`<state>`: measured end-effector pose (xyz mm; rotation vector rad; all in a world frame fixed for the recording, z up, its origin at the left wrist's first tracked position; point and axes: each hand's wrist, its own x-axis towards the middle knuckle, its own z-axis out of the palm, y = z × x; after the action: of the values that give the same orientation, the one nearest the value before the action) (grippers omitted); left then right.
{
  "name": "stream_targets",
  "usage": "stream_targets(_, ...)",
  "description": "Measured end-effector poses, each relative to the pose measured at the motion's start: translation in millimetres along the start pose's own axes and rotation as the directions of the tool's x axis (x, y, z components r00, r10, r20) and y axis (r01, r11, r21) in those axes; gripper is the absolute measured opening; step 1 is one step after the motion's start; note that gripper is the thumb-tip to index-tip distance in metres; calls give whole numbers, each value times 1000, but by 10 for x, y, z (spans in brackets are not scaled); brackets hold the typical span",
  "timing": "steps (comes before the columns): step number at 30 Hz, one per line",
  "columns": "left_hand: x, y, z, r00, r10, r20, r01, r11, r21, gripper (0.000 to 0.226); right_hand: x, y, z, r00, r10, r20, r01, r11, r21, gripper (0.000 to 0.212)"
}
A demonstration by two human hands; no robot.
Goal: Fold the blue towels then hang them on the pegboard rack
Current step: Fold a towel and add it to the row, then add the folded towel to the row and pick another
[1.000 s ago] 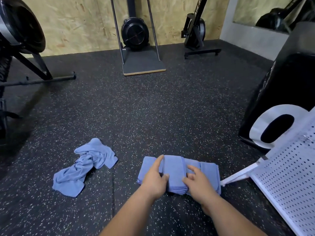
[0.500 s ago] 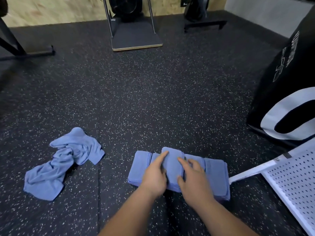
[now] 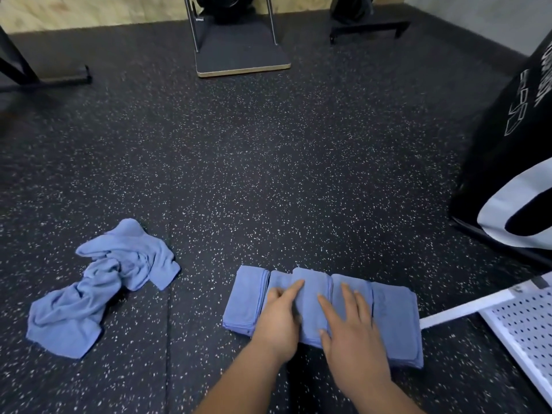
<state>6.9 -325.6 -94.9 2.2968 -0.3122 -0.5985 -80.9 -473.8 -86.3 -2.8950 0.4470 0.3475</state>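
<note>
A row of folded blue towels [image 3: 391,318] lies overlapping on the dark speckled floor in front of me. My left hand [image 3: 279,324] grips the left edge of the middle folded towel [image 3: 312,297], index finger stretched over its top. Fingers spread, my right hand [image 3: 352,333] lies flat across the middle and right-hand towels, its thumb at the near edge. A crumpled blue towel [image 3: 101,285] lies loose on the floor to the left. The white pegboard rack [image 3: 528,330] lies tilted at the lower right, one white leg reaching toward the folded row.
A large black box [image 3: 507,150] with a white ring mark stands at the right. A grey platform [image 3: 242,55] with metal uprights sits at the far wall, with black equipment feet [image 3: 44,82] at the far left. The speckled rubber floor [image 3: 268,174] stretches between.
The view has tilted down and come closer. My right hand has opened from a grip into a flat spread palm on the towels. My left hand stays on the middle towel.
</note>
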Motion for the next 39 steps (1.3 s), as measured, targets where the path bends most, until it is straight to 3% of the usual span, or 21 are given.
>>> stream_targets(4,25,-10,56,999,-17,45,4,959,285,71,33,23,11,999,-53,10,53,998,-14,78)
stream_targets(6,26,19,34,998,-29,47,11,939,345,72,72,20,-36,996,-68,54,67,998,16,70)
stream_targets(14,-212,6,-457,1000,-5,-12,9,937,349,68,29,-262,-378,997,-31,76,28,999,39,65)
stream_targets(23,-1070,-637,-1499,977,-139,-162,198,871,449,73,2,-1449,-684,973,-212,86,210,977,31,70)
stream_targets(29,-1655,-1391,-2071,930,-308,-200,367,810,456,100,-66,-2456,-734,924,-364,115,363,931,32,73)
stream_targets(39,-1907,-2119,-2634,881,-412,-232,471,808,354,78,136,-3273,-158,858,-460,227,476,880,-16,75)
